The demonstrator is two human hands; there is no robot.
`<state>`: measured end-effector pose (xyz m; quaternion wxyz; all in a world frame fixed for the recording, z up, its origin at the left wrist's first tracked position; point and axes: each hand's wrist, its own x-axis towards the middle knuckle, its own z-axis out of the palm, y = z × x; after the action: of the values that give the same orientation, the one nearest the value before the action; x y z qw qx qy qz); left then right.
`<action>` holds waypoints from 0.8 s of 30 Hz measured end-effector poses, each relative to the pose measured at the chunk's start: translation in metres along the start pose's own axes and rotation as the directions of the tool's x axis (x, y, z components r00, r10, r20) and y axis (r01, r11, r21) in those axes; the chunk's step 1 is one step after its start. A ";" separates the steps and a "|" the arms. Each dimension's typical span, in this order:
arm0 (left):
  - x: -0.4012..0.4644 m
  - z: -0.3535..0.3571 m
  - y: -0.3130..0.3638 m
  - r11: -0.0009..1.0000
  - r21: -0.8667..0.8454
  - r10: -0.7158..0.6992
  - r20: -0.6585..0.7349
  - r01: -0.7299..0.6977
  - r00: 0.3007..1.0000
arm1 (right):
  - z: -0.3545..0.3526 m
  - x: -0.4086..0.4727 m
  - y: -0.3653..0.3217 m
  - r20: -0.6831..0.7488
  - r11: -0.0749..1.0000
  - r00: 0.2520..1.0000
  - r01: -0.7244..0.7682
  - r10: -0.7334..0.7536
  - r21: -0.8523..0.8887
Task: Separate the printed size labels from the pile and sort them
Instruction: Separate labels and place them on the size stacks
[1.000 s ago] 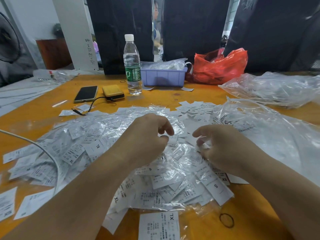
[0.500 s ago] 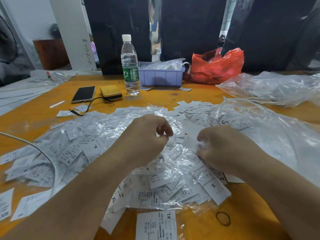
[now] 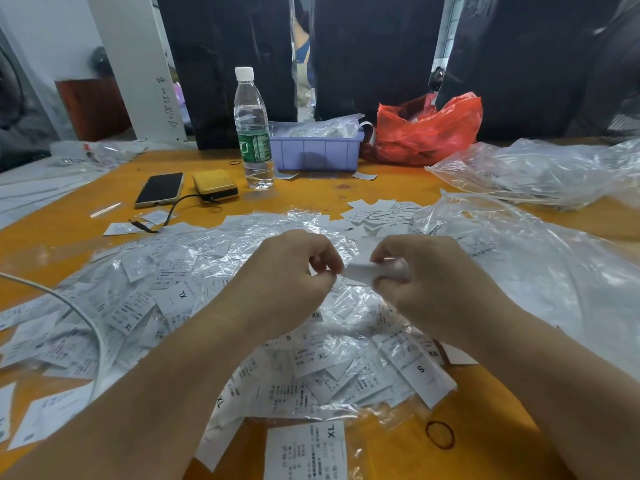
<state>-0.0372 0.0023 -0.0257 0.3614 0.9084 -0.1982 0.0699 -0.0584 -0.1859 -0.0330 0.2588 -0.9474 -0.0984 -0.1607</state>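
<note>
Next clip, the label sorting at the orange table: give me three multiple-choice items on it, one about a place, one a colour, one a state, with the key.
1. Where does the water bottle stand?
A. beside the lilac tray
B. on the phone
C. inside the red bag

2. What colour is the crumpled bag by the tray?
A. blue
B. red
C. green

3. What is the right hand doing?
A. lying flat on the table
B. gripping the bottle
C. pinching a white label

Key: 1 A, the bottle stands at the tray's left end. 2 B, its plastic is plainly red. 3 C, its fingers curl round the label, which reaches to the left hand.
</note>
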 end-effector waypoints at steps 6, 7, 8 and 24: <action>-0.001 0.002 0.001 1.000 -0.021 0.018 0.032 -0.017 0.999 | 0.002 0.001 0.003 0.054 1.000 0.999 0.008 -0.009 0.010; -0.001 0.002 0.001 1.000 -0.027 0.015 0.043 -0.014 0.999 | 0.002 0.001 0.004 0.070 1.000 0.997 0.009 -0.009 0.009; -0.001 0.002 0.000 0.999 -0.030 0.013 0.057 -0.011 0.998 | 0.003 0.001 0.004 0.094 1.000 0.996 0.007 -0.008 0.006; -0.004 0.009 0.003 0.996 -0.054 0.073 0.099 -0.068 0.992 | 0.007 0.001 0.001 0.085 0.981 0.986 0.129 -0.142 0.146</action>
<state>-0.0423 -0.0046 -0.0310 0.3713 0.8936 -0.2501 0.0315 -0.0560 -0.1828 -0.0385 0.3081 -0.9245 -0.1859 -0.1255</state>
